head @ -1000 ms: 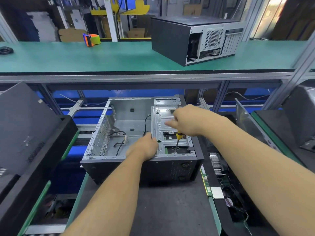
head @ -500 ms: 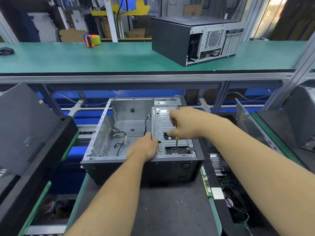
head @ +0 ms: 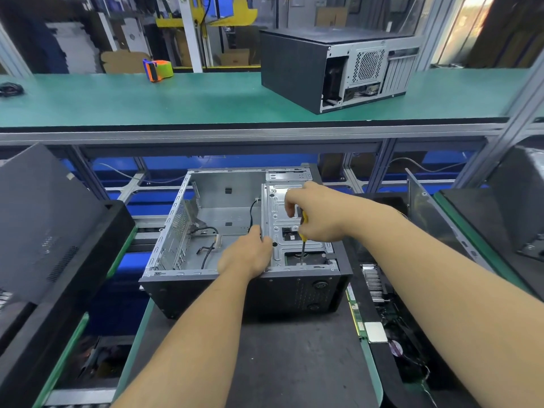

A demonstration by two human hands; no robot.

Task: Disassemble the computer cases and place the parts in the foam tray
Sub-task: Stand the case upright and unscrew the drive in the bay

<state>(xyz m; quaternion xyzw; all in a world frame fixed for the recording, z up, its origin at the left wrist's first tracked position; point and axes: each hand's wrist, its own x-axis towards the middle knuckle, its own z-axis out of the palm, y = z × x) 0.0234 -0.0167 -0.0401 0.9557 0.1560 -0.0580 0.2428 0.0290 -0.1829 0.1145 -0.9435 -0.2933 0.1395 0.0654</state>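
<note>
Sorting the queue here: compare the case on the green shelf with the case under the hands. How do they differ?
The shelf case is closed, its black side panel on; the near case lies open, its metal interior exposed. The shelf case shows its rear, with a fan grille; the near case shows its black front. Nobody touches the shelf case; at the near case the left hand grips the drive cage and the right hand holds a screwdriver. Both lie on their sides.
</note>
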